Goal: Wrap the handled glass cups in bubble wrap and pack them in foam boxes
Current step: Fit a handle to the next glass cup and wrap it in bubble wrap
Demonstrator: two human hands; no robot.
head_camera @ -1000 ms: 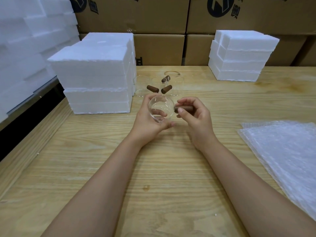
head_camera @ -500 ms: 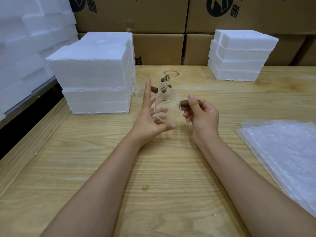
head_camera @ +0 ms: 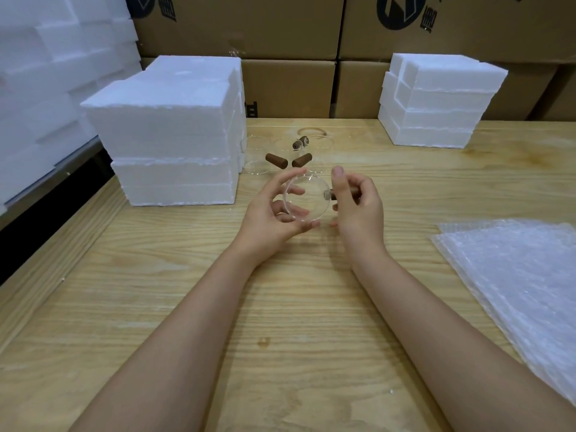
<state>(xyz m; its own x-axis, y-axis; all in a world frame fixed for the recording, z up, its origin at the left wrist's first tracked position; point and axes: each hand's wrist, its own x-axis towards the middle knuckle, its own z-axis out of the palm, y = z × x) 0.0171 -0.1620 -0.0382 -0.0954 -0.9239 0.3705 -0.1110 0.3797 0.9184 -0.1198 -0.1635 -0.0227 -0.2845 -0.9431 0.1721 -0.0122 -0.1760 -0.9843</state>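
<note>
The cup (head_camera: 307, 198) is held above the table (head_camera: 280, 307), mouth toward the camera. The left hand's (head_camera: 268, 213) fingers curl round its body. The right hand's (head_camera: 358, 210) fingers clamp its brown handle (head_camera: 335, 194). Bubble wrap (head_camera: 514, 275) lies to the right.

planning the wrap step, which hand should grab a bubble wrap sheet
Right, probably: the bubble wrap lies on the side of the right hand, and the left hand cradles the cup. It must first release the handle.
</note>
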